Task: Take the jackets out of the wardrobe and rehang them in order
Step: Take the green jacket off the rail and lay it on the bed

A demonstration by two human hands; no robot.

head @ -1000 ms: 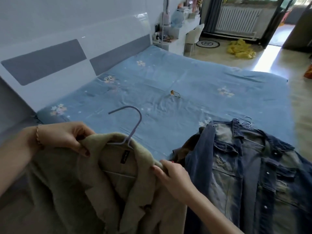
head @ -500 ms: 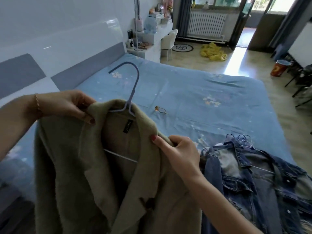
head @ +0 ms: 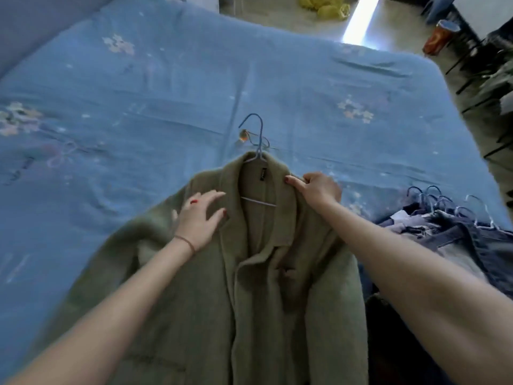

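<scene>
Right hand (head: 319, 188) fingers pinch olive jacket (head: 277, 287) collar.

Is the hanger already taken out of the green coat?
No, the blue hanger sits inside the green coat, its hook sticking out above the collar.

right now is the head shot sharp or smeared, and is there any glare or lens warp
Head view: the left hand is motion-blurred at its fingertips and the chair legs at the right edge streak; the olive coat collar and blue hanger read fairly clearly. A blown-out sun strip glares on the floor. Wide-angle warp bows the bedspread edges.
</scene>
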